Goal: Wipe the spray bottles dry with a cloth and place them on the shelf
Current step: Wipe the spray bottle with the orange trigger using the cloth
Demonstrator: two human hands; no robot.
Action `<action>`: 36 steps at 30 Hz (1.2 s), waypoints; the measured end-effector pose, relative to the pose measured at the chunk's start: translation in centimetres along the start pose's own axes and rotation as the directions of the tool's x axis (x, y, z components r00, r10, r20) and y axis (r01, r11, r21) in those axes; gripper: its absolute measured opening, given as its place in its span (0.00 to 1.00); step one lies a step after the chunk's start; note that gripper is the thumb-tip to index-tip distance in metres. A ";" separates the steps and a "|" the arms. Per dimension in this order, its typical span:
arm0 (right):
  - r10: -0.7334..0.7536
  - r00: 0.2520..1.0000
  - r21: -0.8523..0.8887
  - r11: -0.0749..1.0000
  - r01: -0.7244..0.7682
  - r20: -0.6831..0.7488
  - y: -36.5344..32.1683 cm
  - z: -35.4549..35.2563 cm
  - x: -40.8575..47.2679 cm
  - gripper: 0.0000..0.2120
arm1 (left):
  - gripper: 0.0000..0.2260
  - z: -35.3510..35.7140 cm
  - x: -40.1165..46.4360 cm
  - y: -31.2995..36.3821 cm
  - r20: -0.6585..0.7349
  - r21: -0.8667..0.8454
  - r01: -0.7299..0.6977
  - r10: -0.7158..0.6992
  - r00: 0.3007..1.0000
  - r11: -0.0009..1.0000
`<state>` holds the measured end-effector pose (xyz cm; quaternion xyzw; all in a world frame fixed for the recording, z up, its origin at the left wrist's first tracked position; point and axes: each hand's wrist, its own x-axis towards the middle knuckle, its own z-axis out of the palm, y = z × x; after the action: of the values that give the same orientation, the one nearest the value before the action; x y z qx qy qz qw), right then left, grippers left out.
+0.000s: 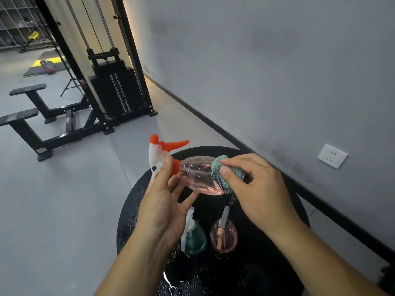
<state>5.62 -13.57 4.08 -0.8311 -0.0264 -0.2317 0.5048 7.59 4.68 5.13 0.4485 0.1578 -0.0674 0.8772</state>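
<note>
Left hand (164, 201) gripping clear pink orange-triggered spray bottle (197, 175); right hand (256, 189) pinching teal cloth (226, 174), hiding bottle's base.

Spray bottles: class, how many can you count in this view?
3. A clear pink bottle with an orange trigger is held sideways; a teal bottle and a round pink bottle stand on the black round table.
</note>
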 end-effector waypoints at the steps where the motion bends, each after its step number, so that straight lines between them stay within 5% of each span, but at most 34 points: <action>1: 0.006 1.000 0.002 1.000 -0.006 -0.007 0.1 0.0 0.0 0.09 | 0.24 0.0 0.0 0.0 0.005 0.012 0.001 -0.001 1.000 1.000; 6: 0.021 1.000 -0.015 1.000 -0.021 -0.021 0.1 0.2 0.1 0.10 | 0.21 0.1 -0.5 -0.4 0.021 0.099 0.041 -0.044 0.999 0.994; 12: -0.080 0.984 -0.080 0.992 0.094 0.160 -1.3 1.5 -0.6 0.11 | 0.20 0.3 -0.8 -1.2 0.022 0.077 0.056 -0.058 0.998 0.995; 17: 0.046 0.995 -0.067 0.997 -0.040 0.084 -0.3 0.7 0.2 0.11 | 0.18 0.6 -0.7 -0.9 0.024 0.068 0.025 -0.027 0.999 0.997; 22: -0.063 0.988 -0.094 0.993 0.076 0.138 -1.0 1.7 -0.6 0.12 | 0.18 1.1 -0.9 -1.3 0.063 0.073 0.020 -0.024 0.998 0.997; 27: 0.052 0.998 -0.074 0.996 -0.050 0.026 -0.2 0.8 0.4 0.11 | 0.16 1.1 -1.0 -1.4 0.044 0.083 0.032 -0.036 0.998 0.996; 32: -0.002 0.993 -0.078 0.997 0.011 0.114 -0.8 1.6 -0.1 0.11 | 0.20 1.1 -0.8 -1.8 0.050 0.086 0.049 -0.054 0.997 0.995; 36: 0.089 0.995 -0.066 0.994 -0.086 0.037 -0.1 0.8 0.8 0.09 | 0.16 0.9 -0.7 -1.6 0.069 0.093 0.044 -0.051 0.996 0.995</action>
<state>6.56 -13.00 4.23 -0.8517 0.0074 -0.1933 0.4871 6.68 2.97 4.60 0.4817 0.1340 -0.1114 0.8588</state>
